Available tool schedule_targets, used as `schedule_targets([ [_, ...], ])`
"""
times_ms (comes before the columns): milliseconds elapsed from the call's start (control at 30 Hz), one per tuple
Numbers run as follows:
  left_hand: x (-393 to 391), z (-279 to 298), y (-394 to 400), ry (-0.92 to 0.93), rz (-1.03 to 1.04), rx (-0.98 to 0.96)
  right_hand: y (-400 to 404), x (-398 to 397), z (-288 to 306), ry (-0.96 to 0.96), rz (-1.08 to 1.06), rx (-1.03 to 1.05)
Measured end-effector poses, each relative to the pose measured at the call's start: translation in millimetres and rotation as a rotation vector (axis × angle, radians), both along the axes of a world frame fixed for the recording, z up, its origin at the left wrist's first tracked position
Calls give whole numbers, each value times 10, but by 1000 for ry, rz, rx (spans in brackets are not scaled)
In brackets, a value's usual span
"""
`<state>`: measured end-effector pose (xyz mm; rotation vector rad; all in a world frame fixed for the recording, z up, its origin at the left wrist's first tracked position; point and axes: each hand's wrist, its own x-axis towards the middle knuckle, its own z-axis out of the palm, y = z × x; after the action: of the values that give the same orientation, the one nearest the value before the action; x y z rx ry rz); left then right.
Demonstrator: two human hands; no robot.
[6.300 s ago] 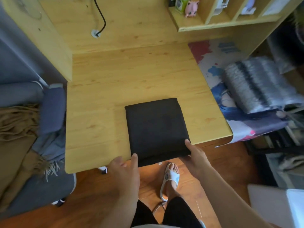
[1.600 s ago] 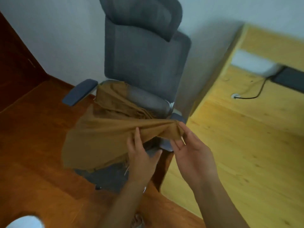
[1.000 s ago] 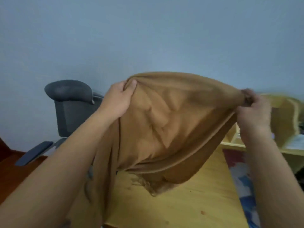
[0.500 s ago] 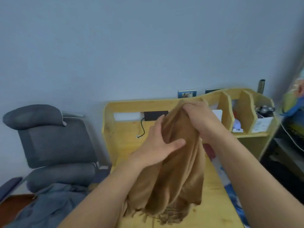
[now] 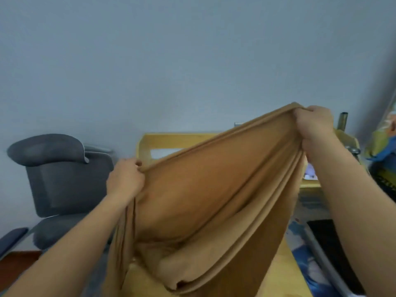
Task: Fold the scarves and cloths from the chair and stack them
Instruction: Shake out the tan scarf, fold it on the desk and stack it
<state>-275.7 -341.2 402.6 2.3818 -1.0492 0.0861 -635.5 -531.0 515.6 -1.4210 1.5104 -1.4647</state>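
A person's 2 hands hold a tan scarf [image 5: 205,189] stretched in the air above a wooden desk [image 5: 162,142]. The left hand [image 5: 125,179] pinches its edge at 9 o'clock; the right hand [image 5: 314,125] grips it higher, at 2 o'clock. A grey chair [image 5: 62,179] stands at 9 o'clock.

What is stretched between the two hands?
In the head view, a brown scarf spans from the left hand up to the right hand, both gripping its top edge.
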Motion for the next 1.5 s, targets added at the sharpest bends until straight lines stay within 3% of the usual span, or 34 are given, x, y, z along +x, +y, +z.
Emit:
schedule_targets([
  [100, 21, 526, -142, 0, -62, -93, -127, -178, 198, 5, -337, -96],
  [133, -73, 760, -217, 91, -146, -179, -82, -99, 261, -18, -317, -190],
  [233, -608, 1412, -396, 587, -507, -322, 281, 468, 336, 102, 255, -425],
  [267, -793, 1593, -446, 642, -597, -310, 454, 690, 307, 179, 507, -424],
  [333, -1062, 1871, -552, 551, -708, -269, 676, 1051, 181, 370, 888, -366],
  [400, -1104, 1984, -656, 244, -717, -220, 586, 1185, -22, 557, 975, -251],
  [467, -919, 1914, -651, -97, -720, -54, 320, 1083, -142, 863, 801, -194],
  [533, -648, 1674, -626, -327, -670, 284, 123, 855, -151, 1122, 537, -145],
  [600, -439, 1375, -613, -448, -526, 422, 17, 702, 34, 1062, 319, -183],
  [767, -74, 1535, -778, -512, -142, -183, -29, 507, 1028, 810, -165, -478],
  [900, 406, 1592, -703, -333, 101, -229, -244, -16, 1427, 688, -397, -414],
  [1000, 632, 1455, -660, -160, 120, -301, -298, -138, 1235, 755, -426, -358],
  [1100, 711, 1380, -680, 179, 133, -568, -306, -184, 959, 749, -402, -259],
  [1233, 675, 1487, -689, 263, 13, -787, -318, -178, 752, 678, -405, -281],
  [1333, 652, 1388, -604, 191, -144, -639, -291, -108, 544, 707, -366, -360],
  [1433, 608, 894, -335, -124, -349, -202, -158, -54, 100, 913, -211, -455],
  [1500, 564, 370, -27, -251, -523, 73, 50, -7, -548, 1149, 54, -482],
])
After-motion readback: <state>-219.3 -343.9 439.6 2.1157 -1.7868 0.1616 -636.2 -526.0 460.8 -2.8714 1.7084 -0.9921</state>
